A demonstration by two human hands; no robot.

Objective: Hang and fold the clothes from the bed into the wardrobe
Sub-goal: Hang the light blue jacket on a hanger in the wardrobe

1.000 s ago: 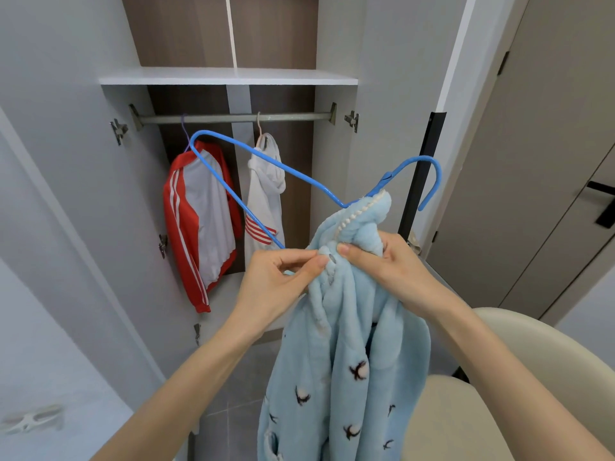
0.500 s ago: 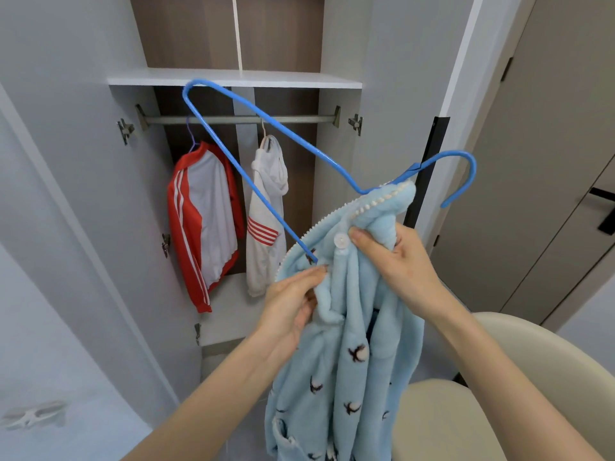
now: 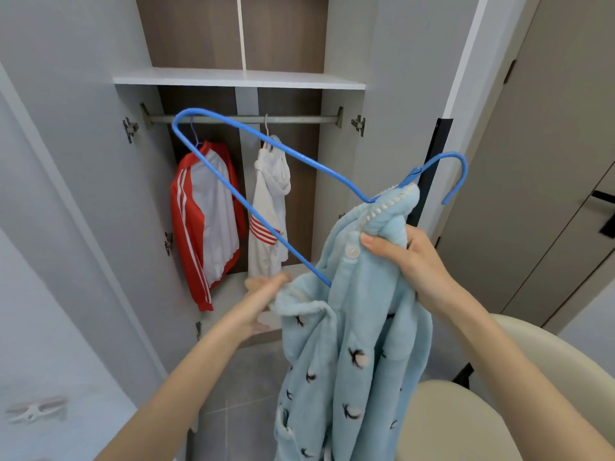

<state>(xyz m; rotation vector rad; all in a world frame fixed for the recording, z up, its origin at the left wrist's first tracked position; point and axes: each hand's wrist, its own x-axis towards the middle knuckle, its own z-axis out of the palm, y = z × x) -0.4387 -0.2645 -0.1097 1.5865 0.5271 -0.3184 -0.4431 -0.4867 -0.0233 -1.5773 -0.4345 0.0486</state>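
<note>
Where the fleece top is: the light-blue fleece top (image 3: 359, 327) with little dark bird prints is held up in mid-air in front of the open wardrobe (image 3: 283, 31), and its lower part dangles past the bottom of the shot.
Hanger: a blue wire hanger (image 3: 412, 174), tilted, hook pointing right. One shoulder is tucked inside the top's collar. The other end pokes out bare, up and to the left, and the bottom bar runs into the fabric near the front opening. It's not on the rail yet.
Right hand: the right hand (image 3: 409, 257) is clamped round the bunched collar just under the hanger's neck, thumb pressed on the fabric right beside the white button (image 3: 351, 250).
Left hand: the left hand (image 3: 266, 291) is motion-blurred, fingertips at the loose front edge of the top, lower and to the left. Honestly can't tell if it's pinching the fabric or just touching it.
Rail: a metal rail (image 3: 239, 119) sits under a white shelf (image 3: 239, 78) with two things hanging on it, a red-and-white track jacket (image 3: 206, 221) on the left and a white hooded top (image 3: 269, 211) with red stripes beside it.
Nearby: a cream chair (image 3: 466, 420) at lower right, partly behind the fleece, and a grey door (image 3: 549, 161) with a dark handle on the right.
</note>
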